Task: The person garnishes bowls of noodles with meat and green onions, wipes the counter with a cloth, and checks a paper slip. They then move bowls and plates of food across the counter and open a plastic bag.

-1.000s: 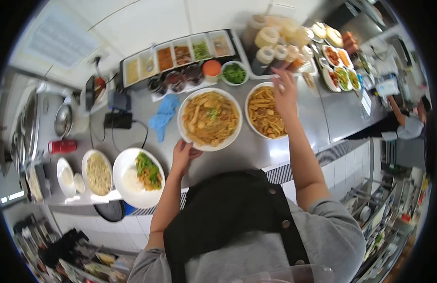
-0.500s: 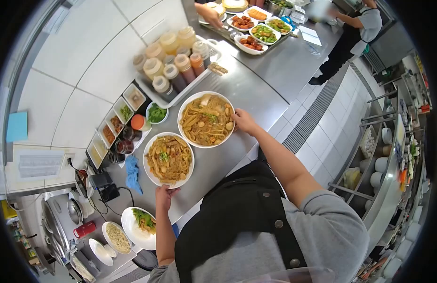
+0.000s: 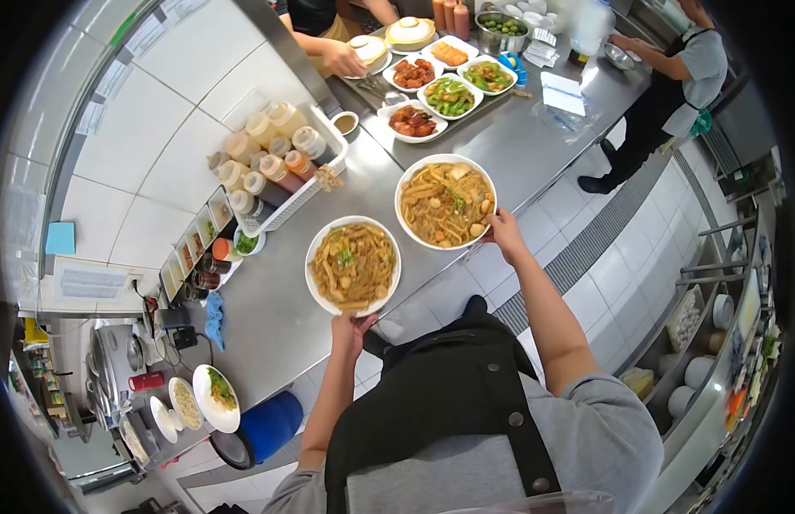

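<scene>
Left bowl (image 3: pixel 353 267) and right bowl (image 3: pixel 446 204) are coming off the table (image 3: pixel 269 317) — left hand (image 3: pixel 353 330) and right hand (image 3: pixel 502 233) each gripping a rim — probably heavy, slick, spill-prone; supporting underneath is seeming safest.

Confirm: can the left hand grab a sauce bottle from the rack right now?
Probably not. The left hand is full, gripping the rim of a noodle bowl, and the right hand holds a second bowl. The sauce bottles stand across the counter, past the bowl.

A black buttoned apron over a grey top, its sleeves pushed up.
</scene>
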A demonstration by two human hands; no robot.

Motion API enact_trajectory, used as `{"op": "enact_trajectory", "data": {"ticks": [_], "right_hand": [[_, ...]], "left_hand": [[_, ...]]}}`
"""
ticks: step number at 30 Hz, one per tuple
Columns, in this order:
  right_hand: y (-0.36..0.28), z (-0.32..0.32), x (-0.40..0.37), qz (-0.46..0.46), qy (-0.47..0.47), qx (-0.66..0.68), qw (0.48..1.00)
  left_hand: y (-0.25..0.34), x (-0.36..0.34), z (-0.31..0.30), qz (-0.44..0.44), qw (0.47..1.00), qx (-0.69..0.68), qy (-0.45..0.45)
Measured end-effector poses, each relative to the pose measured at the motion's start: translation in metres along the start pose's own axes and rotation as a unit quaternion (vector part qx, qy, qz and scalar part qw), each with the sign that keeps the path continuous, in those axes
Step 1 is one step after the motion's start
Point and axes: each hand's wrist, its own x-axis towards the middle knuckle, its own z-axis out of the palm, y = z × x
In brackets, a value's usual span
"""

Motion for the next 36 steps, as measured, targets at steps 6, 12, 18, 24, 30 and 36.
{"op": "enact_trajectory", "data": {"ticks": [6,12,18,24,30,36], "right_hand": [[-0.032,-0.07,0.066,0.043,0.032,0.001,0.999],[-0.047,-0.095,0.092,0.078,0.016,0.079,0.994],[-0.027,-0.113,0.076,0.026,-0.104,0.258,0.96],[-0.043,-0.118,0.064,0.068,-0.13,0.189,0.971],[-0.086,-0.18,0.107,0.13,-0.167,-0.028,0.977],[-0.106,-0.289,0.146,0.2,-0.05,0.07,0.976]], "left_hand": [[-0.022,0.059,0.109,-0.023,0.997,-0.067,0.003],[-0.027,0.099,0.177,0.009,0.993,-0.119,0.015],[-0.041,0.098,0.206,-0.016,0.991,-0.13,-0.031],[-0.063,0.045,0.25,-0.15,0.966,0.034,-0.208],[-0.022,0.042,0.357,-0.118,0.869,0.201,-0.437],[0.016,0.143,0.512,0.167,0.833,0.378,-0.367]]}}
